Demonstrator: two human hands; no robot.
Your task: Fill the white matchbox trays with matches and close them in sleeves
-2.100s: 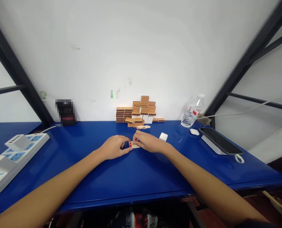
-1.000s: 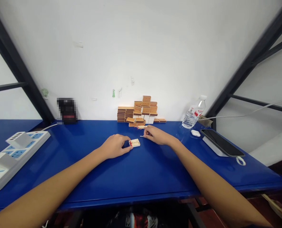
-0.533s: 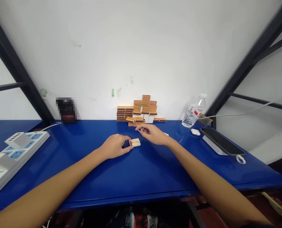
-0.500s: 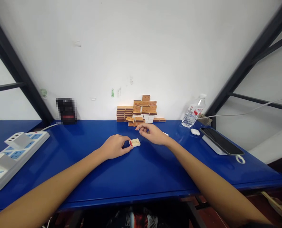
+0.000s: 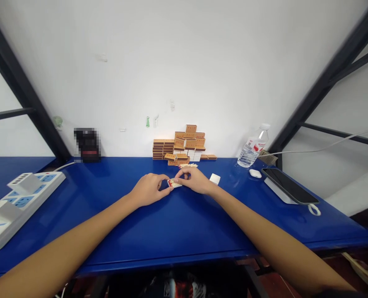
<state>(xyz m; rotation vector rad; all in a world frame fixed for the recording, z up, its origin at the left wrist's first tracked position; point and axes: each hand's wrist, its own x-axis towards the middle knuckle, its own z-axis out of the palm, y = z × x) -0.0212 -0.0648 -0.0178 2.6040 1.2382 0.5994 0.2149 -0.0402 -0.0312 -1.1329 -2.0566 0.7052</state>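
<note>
A small white tray of red-tipped matches (image 5: 174, 183) lies on the blue table. Thumb and index finger of my left hand (image 5: 151, 189) grip its left end. The fingers of my right hand (image 5: 193, 179) are pinched together over the tray's right end; whatever they hold is too small to make out. Just behind my right hand is a pile of loose matches (image 5: 188, 165). Many orange matchboxes (image 5: 190, 142) stand stacked against the wall. A white card-like piece (image 5: 215, 179) rests right of my right hand.
On the right are a water bottle (image 5: 253, 147), a white earphone case (image 5: 255, 173) and a phone (image 5: 289, 186) on a white object. A power strip (image 5: 31, 203) lies at the left. Behind it stands a dark, blurred object (image 5: 90, 145).
My right hand has moved down and left onto the tray, uncovering the match pile and more of the white piece. My left hand still holds the tray.
</note>
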